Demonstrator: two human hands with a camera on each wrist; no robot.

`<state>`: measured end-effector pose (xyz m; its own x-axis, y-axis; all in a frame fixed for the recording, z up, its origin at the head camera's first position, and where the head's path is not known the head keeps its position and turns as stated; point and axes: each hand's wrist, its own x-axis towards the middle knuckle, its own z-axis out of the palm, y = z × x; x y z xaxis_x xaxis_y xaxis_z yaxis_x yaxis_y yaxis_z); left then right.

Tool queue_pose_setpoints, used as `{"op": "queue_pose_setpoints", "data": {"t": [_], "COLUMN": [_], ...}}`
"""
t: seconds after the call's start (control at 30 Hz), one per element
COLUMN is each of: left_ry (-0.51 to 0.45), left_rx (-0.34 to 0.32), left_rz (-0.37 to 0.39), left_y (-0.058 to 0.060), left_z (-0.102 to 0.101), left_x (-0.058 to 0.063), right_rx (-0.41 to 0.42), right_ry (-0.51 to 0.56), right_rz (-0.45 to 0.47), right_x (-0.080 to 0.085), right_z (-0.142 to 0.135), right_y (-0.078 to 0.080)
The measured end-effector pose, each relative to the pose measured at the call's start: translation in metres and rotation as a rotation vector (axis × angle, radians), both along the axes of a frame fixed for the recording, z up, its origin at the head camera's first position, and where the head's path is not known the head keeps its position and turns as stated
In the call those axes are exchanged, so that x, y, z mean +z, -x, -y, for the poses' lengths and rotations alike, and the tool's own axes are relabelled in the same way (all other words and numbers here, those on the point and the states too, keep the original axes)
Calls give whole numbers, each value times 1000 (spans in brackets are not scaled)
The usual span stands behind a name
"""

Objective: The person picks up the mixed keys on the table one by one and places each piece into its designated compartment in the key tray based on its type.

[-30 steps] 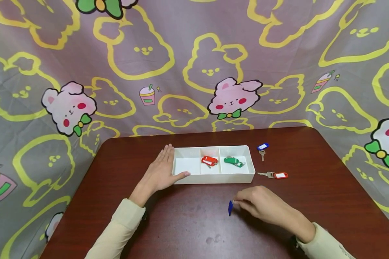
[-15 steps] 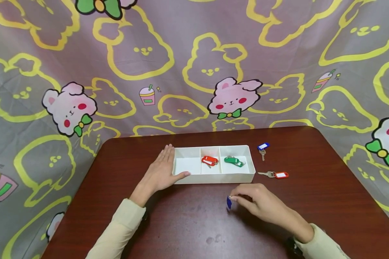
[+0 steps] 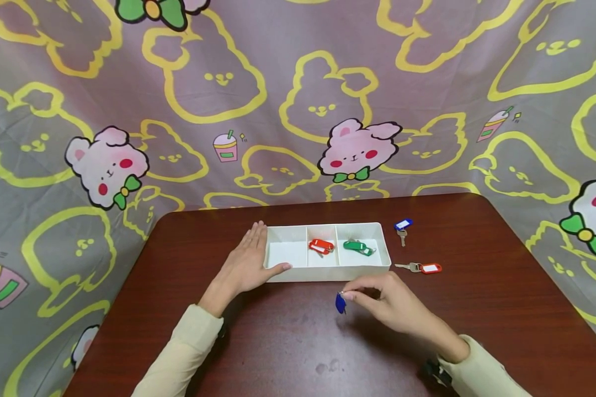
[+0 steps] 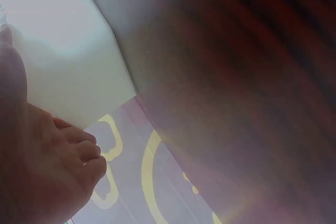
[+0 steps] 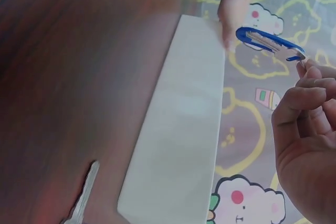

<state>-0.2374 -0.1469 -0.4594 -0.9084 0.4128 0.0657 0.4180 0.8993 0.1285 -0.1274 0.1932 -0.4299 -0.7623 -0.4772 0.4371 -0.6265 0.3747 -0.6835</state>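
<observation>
My left hand (image 3: 245,262) lies along the left end of a white three-compartment box (image 3: 328,274), fingers straight and thumb over the front rim. My right hand (image 3: 394,303) pinches the ring of a blue key tag (image 3: 340,303) in front of the box; tag and key dangle below the fingertips. In the right wrist view the key (image 5: 265,40) hangs against the blue tag. Red key tags (image 3: 321,246) lie in the middle compartment and green key tags (image 3: 359,247) in the right one. The left compartment (image 3: 286,253) holds nothing.
Right of the box, a key with a blue tag (image 3: 403,225) lies towards the back of the brown table (image 3: 278,353). Nearer lies a key with a red tag (image 3: 431,268). A patterned cloth (image 3: 278,110) hangs behind the table.
My right hand has moved left and slightly towards the box, carrying the blue key tag, which has turned as it hangs. My left hand has stayed at the box.
</observation>
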Motion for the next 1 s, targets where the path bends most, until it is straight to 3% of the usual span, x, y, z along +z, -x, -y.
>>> {"op": "queue_pose_setpoints", "data": {"t": [0.27,1.0], "left_ry": [-8,-8], "left_rx": [0,7], "left_rz": [2,16], "left_y": [0,2], "left_z": [0,0], "left_x": [-1,-1], "right_rx": [-84,-145], "right_ry": [29,104], "right_rz": [111,168], "right_x": [12,35], "right_z": [9,28], "right_y": [6,34]}}
